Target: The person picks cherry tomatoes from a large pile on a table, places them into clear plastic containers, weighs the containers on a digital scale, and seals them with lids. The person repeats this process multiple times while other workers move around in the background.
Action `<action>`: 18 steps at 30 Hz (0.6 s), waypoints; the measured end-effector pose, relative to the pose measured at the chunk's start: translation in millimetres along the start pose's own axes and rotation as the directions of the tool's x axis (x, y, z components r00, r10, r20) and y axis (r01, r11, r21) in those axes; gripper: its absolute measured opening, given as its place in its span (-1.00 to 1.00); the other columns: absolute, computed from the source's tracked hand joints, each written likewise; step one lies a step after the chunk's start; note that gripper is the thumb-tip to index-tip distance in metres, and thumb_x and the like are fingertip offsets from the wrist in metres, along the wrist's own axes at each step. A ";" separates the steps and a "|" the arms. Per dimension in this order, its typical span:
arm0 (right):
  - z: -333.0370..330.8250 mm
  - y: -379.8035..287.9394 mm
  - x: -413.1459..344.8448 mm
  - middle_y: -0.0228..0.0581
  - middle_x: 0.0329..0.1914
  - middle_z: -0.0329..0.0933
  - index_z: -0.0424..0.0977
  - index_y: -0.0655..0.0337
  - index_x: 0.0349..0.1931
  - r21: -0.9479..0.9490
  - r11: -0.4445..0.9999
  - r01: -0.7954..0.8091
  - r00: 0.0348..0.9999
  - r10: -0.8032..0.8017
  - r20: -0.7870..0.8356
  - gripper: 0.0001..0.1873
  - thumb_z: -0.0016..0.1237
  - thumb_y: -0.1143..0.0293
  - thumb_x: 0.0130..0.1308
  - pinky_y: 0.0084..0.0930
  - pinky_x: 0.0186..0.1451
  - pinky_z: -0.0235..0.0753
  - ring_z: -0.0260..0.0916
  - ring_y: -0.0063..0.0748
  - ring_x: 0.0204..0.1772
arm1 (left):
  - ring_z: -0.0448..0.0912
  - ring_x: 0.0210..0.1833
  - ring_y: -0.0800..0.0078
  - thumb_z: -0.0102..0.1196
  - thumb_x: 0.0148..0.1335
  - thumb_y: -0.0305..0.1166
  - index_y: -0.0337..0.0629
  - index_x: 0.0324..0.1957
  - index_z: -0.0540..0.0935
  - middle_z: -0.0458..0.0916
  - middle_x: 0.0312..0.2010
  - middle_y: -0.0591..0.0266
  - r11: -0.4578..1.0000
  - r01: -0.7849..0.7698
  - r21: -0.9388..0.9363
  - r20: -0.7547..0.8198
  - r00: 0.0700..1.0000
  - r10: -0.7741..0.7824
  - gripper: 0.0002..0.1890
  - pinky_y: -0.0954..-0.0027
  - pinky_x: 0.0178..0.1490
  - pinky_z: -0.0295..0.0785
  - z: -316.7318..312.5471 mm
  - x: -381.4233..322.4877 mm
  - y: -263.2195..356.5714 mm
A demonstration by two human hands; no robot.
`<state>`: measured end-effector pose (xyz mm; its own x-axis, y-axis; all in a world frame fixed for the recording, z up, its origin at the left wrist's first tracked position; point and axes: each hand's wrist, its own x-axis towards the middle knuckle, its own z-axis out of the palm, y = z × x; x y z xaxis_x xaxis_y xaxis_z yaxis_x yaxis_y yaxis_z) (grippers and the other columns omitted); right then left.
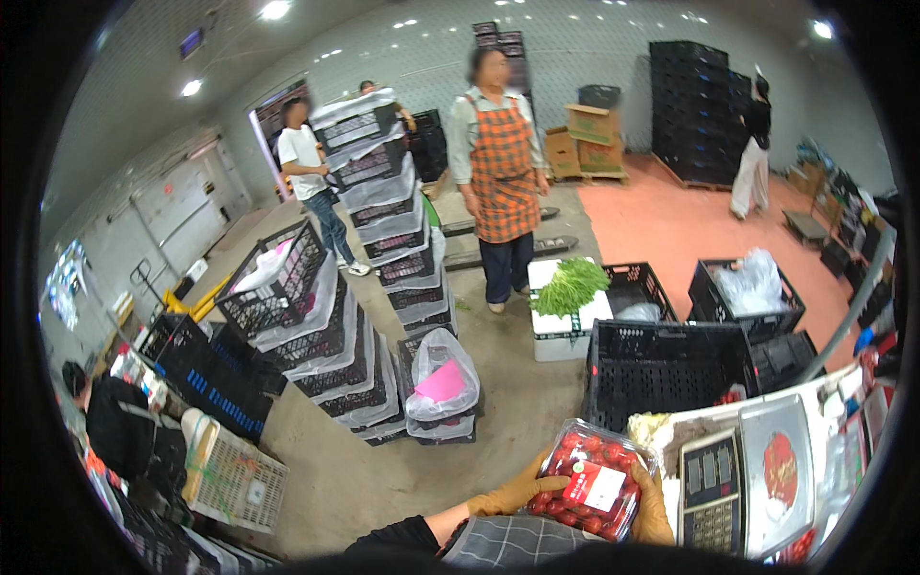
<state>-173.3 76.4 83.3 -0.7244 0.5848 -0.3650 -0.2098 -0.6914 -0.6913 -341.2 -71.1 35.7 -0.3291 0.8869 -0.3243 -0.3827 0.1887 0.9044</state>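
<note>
Both my hands wear tan gloves and grip a clear plastic clamshell of cherry tomatoes [558, 506] in front of my body. My left hand [514, 491] holds its left side, and my right hand [652, 507] holds its right side. A red and white label [595, 486] with writing is stuck on the lid, which looks closed. Just right of my right hand, a digital scale's keypad and display panel [710, 492] adjoins its metal weighing plate [778, 460]. Beyond the clamshell is a large black plastic crate [668, 370], with some red fruit at its right corner.
Stacks of black crates with liners [338, 359] rise at the left. A white foam box [557, 346] bears leafy greens [571, 286]. A person in a checked apron [503, 169] stands beyond, near pallet-jack forks [532, 251]. Other people are farther off. A grey pole [852, 316] arches at right.
</note>
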 end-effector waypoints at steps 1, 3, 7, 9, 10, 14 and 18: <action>-1.9 -0.5 -3.9 -0.08 0.16 0.40 0.12 0.17 0.31 0.015 1.000 0.013 1.000 -0.012 -0.012 -0.30 0.14 0.25 0.22 -0.22 0.14 0.60 0.49 -0.15 0.12 | 0.37 0.30 0.32 0.16 0.28 -0.42 -0.06 0.49 -0.04 0.29 0.34 0.03 1.000 0.007 -0.002 -0.003 1.000 -0.007 -0.16 0.23 0.33 0.36 6.0 -2.8 3.5; -5.4 -4.0 -9.3 -0.09 0.14 0.41 0.16 0.15 0.28 0.007 1.000 0.017 0.999 -0.017 -0.030 -0.36 0.11 0.27 0.23 -0.24 0.17 0.58 0.48 -0.17 0.13 | 0.35 0.33 0.29 0.15 0.29 -0.41 -0.07 0.50 -0.06 0.26 0.36 0.02 0.999 0.026 -0.022 -0.008 1.000 -0.026 -0.16 0.23 0.35 0.33 8.2 -2.5 -4.0; -16.9 -5.8 -9.4 -0.20 0.08 0.43 0.23 0.15 0.23 -0.079 0.996 0.034 0.997 -0.039 -0.064 -0.42 0.11 0.26 0.24 -0.28 0.09 0.58 0.47 -0.29 0.07 | 0.33 0.34 0.29 0.16 0.28 -0.39 -0.08 0.50 -0.04 0.26 0.36 0.05 0.993 0.057 -0.099 -0.005 0.998 -0.058 -0.15 0.27 0.36 0.29 22.5 -7.6 2.7; -22.9 -9.7 -7.1 -0.22 0.06 0.45 0.25 0.14 0.22 -0.083 0.996 0.033 0.997 -0.039 -0.065 -0.44 0.10 0.25 0.24 -0.28 0.08 0.58 0.48 -0.30 0.07 | 0.30 0.36 0.30 0.18 0.27 -0.36 -0.08 0.49 -0.01 0.27 0.36 0.07 0.997 0.070 0.030 -0.064 0.996 -0.068 -0.15 0.26 0.36 0.25 26.8 -2.0 4.0; -34.3 -14.4 -6.2 -0.22 0.06 0.45 0.26 0.13 0.21 -0.083 0.995 0.054 0.993 -0.063 -0.099 -0.45 0.10 0.25 0.24 -0.28 0.08 0.57 0.48 -0.31 0.06 | 0.29 0.37 0.30 0.19 0.26 -0.35 -0.08 0.49 0.01 0.27 0.36 0.08 0.992 0.084 0.099 -0.054 0.995 -0.079 -0.16 0.26 0.37 0.24 33.1 7.1 4.0; -60.2 -9.4 17.0 -0.25 0.09 0.48 0.32 0.12 0.25 -0.319 0.944 -0.080 0.993 0.104 0.059 -0.33 0.13 -0.02 0.21 -0.32 0.13 0.48 0.45 -0.34 0.10 | 0.47 0.14 0.29 0.16 0.26 -0.25 -0.27 0.32 0.29 0.44 0.19 0.08 0.991 -0.040 0.125 -0.072 0.996 0.049 -0.36 0.27 0.21 0.36 32.2 -2.7 -0.5; -60.5 -20.3 17.8 -0.21 0.15 0.42 0.25 0.13 0.28 -0.317 0.948 0.038 0.999 -0.027 0.041 -0.18 0.23 -0.11 0.10 -0.26 0.23 0.33 0.36 -0.40 0.13 | 0.55 0.07 0.27 0.11 0.17 -0.43 -0.23 0.30 0.29 0.50 0.10 0.07 0.978 -0.208 -0.023 -0.117 0.972 0.204 -0.38 0.25 0.10 0.49 27.6 12.0 -26.8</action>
<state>-142.2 126.5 53.1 -0.7448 0.5852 -0.3205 -0.0185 -0.4983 -0.8668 -311.0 -53.8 15.2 -0.4991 0.8510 -0.1633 -0.3259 -0.0098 0.9453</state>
